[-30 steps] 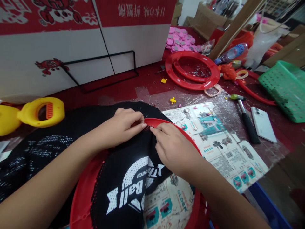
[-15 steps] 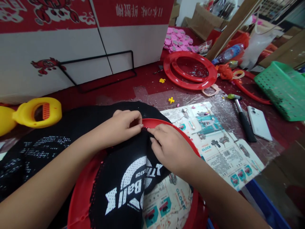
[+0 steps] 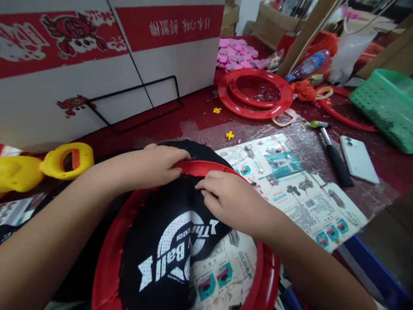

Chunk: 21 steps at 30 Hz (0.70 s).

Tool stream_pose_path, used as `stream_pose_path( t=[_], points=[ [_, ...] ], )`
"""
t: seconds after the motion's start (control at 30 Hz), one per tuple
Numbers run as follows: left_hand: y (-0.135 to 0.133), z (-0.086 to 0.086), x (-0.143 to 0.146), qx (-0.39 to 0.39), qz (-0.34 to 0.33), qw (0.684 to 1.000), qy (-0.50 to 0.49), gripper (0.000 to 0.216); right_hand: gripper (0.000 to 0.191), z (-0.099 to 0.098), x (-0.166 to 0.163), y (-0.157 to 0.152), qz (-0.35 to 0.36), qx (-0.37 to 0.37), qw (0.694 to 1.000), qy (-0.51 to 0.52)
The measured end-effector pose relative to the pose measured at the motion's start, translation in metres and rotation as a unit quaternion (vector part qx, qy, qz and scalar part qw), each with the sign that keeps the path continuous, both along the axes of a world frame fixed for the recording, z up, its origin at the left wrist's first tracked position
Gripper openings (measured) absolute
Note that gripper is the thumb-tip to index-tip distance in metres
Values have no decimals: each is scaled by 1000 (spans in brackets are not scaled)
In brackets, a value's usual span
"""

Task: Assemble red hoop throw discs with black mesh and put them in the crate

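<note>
Across the far rim of the red ring (image 3: 108, 262), the left hand (image 3: 158, 165) arches half-curled; the right hand (image 3: 226, 196) bends against black cloth (image 3: 155, 219), either's grip unclear.

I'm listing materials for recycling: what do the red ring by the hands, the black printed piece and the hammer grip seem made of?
Red ring: probably smooth plastic, semi-glossy, judging by its even colour and soft highlights.
Black printed piece: likely matte mesh fabric; it folds softly, and dots pepper its white print.
Hammer grip: dull black, perhaps rubber or plastic; I can't tell which.
</note>
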State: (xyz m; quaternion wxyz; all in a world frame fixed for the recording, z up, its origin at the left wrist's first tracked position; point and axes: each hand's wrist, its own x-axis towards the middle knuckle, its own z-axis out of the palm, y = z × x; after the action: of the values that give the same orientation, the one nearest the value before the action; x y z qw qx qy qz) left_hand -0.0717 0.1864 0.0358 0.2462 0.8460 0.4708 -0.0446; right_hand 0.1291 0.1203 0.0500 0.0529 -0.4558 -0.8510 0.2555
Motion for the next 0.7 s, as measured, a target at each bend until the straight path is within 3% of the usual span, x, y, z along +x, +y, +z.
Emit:
stream_pose_path(
  t=[0.17, 0.33, 0.5, 0.7],
  points=[
    [17, -7, 15, -71, 9, 992, -102, 29, 19, -8, 1, 2, -23, 2, 1000, 4],
    [6, -21, 10, -155, 34, 938, -309, 22, 24, -13, 7, 6, -21, 26, 999, -15],
    [-1, -20, 8, -160, 16, 934, -319, 11, 25, -16, 12, 7, -11, 97, 995, 21],
    [0, -21, 11, -158, 45, 932, -323, 17, 26, -18, 13, 8, -32, 117, 992, 41]
  ],
)
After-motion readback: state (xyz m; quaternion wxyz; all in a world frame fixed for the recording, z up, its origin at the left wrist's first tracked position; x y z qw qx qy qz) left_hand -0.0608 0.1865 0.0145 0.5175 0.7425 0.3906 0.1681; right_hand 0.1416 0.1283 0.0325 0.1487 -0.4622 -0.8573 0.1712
